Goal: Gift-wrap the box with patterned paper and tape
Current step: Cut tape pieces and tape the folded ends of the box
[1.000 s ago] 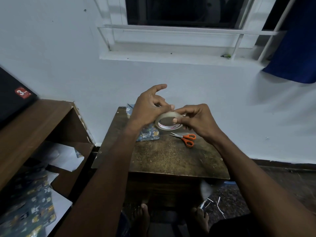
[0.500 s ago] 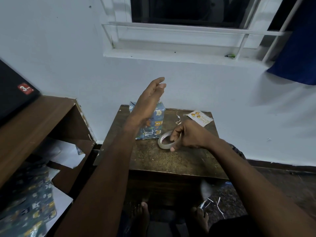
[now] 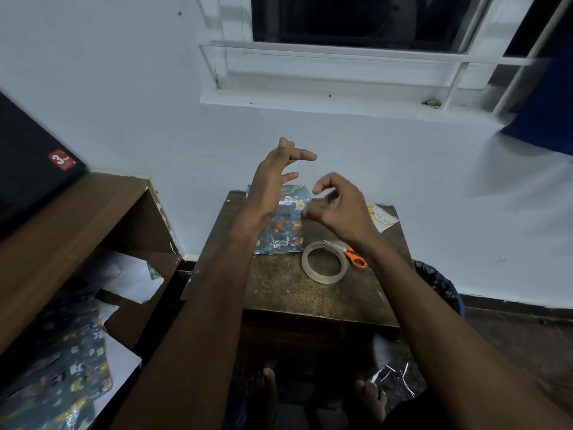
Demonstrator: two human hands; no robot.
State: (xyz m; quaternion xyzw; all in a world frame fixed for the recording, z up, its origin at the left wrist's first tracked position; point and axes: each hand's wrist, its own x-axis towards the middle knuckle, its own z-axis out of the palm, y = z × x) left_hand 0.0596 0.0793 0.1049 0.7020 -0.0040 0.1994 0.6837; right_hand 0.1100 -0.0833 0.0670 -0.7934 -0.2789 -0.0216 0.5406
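Head view, the only one. Change since half a second ago: the tape roll (image 3: 324, 262), then gripped in the right hand (image 3: 338, 209), now lies flat on the small wooden table (image 3: 279, 290), so that hand is free. Both hands are raised above the table in front of the wrapped box (image 3: 283, 225). The left hand (image 3: 274, 181), earlier held up alone with fingers together, now has its fingers spread and relaxed, pointing toward 1 o'clock, gripping nothing visible. The right hand's fingers are curled, thumb and forefinger nearly meeting as if pinching a short strip of clear tape; I cannot tell whether a strip is there, since none shows. The box stands at the table's 11 o'clock, fully covered in blue animal-print paper, partly hidden behind the left wrist. The tape roll is at 4 o'clock from the box, just beside it; the orange-handled scissors (image 3: 353, 257) touch the roll's 2 o'clock edge, and a printed card (image 3: 379, 219) lies at the table's 1 o'clock corner. Judgement: wrapping is near done; probably a last seam remains to tape.
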